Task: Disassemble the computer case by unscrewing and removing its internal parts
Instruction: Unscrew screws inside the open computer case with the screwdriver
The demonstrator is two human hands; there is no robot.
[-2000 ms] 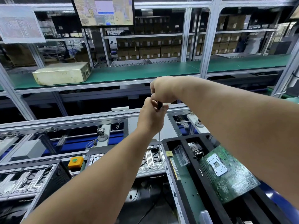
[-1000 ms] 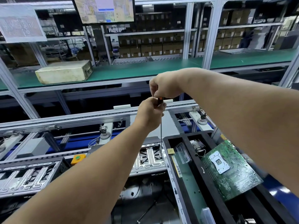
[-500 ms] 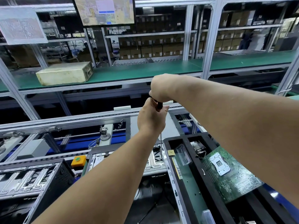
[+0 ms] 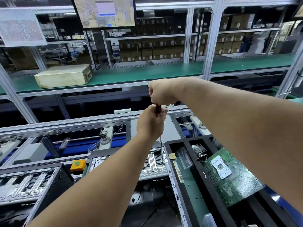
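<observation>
No legible text on monitor (image 4: 105, 12) or posted sheet (image 4: 20, 27)

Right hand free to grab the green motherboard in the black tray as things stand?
Probably not yet. The right hand grips the top of the screwdriver, with the left hand gripping lower on it. The motherboard lies uncovered in the black tray below the right forearm; nothing blocks it once the hand lets go.

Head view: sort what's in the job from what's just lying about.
In the job: left hand and right hand, both gripping the screwdriver; case; motherboard in the tray.
Lying about: beige box; monitor; orange button.
</observation>
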